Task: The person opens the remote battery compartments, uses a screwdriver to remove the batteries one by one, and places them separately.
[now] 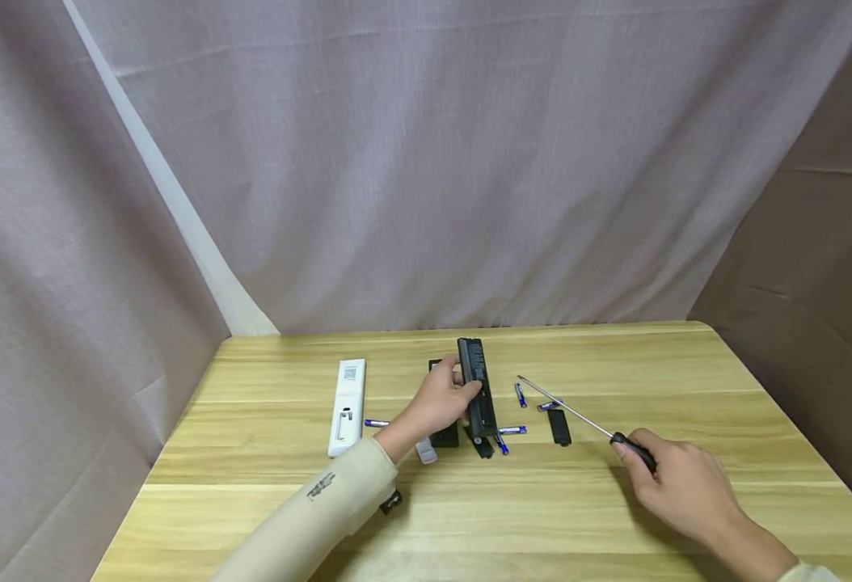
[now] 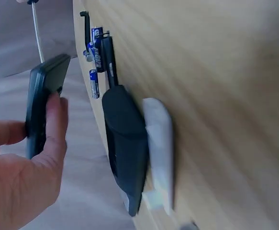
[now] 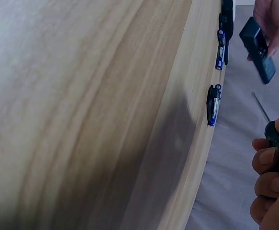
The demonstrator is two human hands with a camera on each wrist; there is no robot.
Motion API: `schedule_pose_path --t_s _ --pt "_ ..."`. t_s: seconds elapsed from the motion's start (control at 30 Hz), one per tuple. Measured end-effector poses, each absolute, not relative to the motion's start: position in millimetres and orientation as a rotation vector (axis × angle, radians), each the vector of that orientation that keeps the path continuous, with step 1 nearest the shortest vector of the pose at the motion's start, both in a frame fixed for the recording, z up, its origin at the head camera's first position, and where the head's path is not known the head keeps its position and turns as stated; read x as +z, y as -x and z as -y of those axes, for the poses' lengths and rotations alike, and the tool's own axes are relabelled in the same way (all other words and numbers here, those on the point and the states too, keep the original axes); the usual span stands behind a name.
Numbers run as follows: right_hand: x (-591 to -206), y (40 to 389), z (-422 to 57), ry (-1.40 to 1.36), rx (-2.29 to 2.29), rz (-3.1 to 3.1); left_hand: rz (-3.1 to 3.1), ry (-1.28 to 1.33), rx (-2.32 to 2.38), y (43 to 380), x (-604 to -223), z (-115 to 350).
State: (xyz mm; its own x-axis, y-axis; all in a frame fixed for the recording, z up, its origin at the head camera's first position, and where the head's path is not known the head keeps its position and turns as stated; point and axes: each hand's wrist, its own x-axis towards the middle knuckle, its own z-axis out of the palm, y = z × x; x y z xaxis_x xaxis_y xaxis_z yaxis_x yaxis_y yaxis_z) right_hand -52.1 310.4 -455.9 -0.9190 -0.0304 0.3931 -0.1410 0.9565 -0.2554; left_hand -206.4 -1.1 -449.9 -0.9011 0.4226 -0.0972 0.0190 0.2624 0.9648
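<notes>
In the head view my left hand [image 1: 440, 398] grips a black remote control [image 1: 478, 396] by its sides, raised over the table with its labelled back showing. The left wrist view has the thumb and fingers on opposite sides of this remote [image 2: 36, 108]. My right hand [image 1: 688, 485] holds a screwdriver by its black handle [image 1: 637, 453], the long metal shaft slanting up and left. Its tip is apart from the remote, to the right of it. In the right wrist view the fingers [image 3: 266, 184] curl round the screwdriver handle [image 3: 275, 139].
A white remote [image 1: 349, 396] lies at the left with its battery bay uncovered. Another black remote [image 1: 445, 437] is partly hidden under my left hand. Several blue batteries [image 1: 520, 395], a black battery cover [image 1: 559, 427] and a white cover [image 1: 426, 451] lie around on the wooden table [image 1: 513, 517].
</notes>
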Motion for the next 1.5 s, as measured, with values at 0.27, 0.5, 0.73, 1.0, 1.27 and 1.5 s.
schedule_pose_path --t_s 0.27,0.5,0.73,1.0,1.27,1.5 --pt "-459.1 51.9 -311.6 -0.108 0.411 2.708 -2.359 -0.316 1.462 214.4 -452.6 -35.1" --pt "-460.7 51.3 -311.1 -0.111 0.421 2.683 -2.440 -0.257 1.375 222.1 -457.0 -58.4" --pt "-461.5 51.8 -310.3 -0.116 0.436 2.667 -2.523 -0.210 1.306 230.3 -459.7 -66.3" --pt "-462.0 53.1 -311.6 -0.123 0.452 2.659 -2.568 -0.209 1.244 236.2 -463.2 -67.3" --pt "-462.6 54.5 -311.9 -0.140 0.460 2.633 -2.698 -0.371 0.885 233.0 -464.0 -66.6" --pt "-463.7 55.0 -311.5 -0.144 0.470 2.626 -2.713 -0.456 0.708 221.8 -459.8 -65.8"
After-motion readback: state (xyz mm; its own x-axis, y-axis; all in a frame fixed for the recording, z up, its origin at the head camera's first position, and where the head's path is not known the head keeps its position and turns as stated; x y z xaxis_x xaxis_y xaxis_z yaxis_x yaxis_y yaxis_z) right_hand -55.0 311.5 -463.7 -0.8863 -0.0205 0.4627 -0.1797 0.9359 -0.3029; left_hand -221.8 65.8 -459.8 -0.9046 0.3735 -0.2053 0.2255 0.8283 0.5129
